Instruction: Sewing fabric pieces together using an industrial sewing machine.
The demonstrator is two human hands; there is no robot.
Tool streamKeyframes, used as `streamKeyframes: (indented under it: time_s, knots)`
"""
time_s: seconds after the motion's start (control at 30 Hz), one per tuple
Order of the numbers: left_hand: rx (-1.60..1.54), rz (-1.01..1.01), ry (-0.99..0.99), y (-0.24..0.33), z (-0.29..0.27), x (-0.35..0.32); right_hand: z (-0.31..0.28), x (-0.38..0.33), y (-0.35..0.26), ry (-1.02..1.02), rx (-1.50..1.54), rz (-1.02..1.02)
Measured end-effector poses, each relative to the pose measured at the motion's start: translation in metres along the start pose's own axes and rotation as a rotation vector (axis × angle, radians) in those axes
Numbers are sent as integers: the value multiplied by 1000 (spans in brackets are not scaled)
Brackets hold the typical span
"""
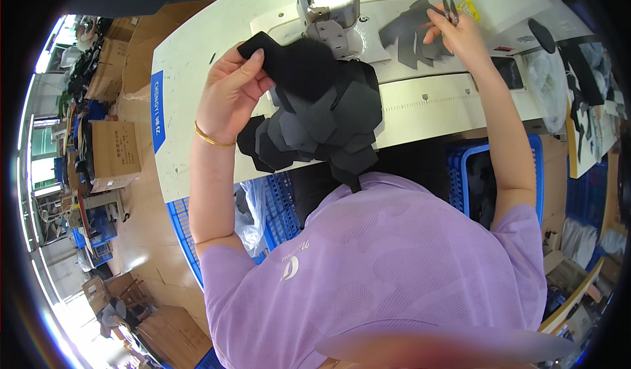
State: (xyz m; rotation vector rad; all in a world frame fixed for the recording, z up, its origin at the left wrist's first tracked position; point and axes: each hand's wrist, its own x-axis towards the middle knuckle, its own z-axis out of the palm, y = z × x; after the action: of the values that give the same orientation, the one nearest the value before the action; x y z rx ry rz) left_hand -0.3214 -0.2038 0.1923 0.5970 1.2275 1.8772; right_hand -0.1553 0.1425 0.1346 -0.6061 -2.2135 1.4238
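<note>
Black and dark grey felt-like fabric pieces point(315, 122), cut in angular shapes and joined in a chain, hang in an overlapping bunch from the left hand point(230, 93). The top piece is matte black and fuzzy, with a narrow tab sticking up just beside the thumb; the lower ones look smoother, slate grey, fanned like scales and trailing down toward the person's purple shirt point(388, 270). The left hand is closed on the upper edge of the bunch, thumb across the front, fingers behind it. A thin gold bangle point(211, 138) circles that wrist.

The right hand point(460, 34) is raised farther off, well apart from the bunch, and is clamped round a small pair of thread snips point(449, 9), whose dark blades point upward past the fingertips. Just to its left lies a loose pile of the same dark cut pieces point(407, 30) on the white sewing table point(190, 106). Between the two hands stands the grey head of the sewing machine point(332, 14), just above the held bunch. Below the right forearm sits a blue plastic crate point(463, 172).
</note>
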Motion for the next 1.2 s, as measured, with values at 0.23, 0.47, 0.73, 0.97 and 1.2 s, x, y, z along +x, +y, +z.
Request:
streamKeyframes:
  time_s: [0.23,0.47,0.73,0.97,1.2]
  knots:
    - [688,257,224,-13,29,3,-13,-56,-78,-52,75,-152]
    - [525,273,240,-39,78,4,94,-97,-109,-92,611,-140]
    - [786,532,174,-53,90,0,125,-92,-91,65,862,19]
    - [529,243,203,-52,82,0,128,-90,-85,98,742,12]
    - [120,84,223,-45,77,2,128,-95,-91,94,602,-144]
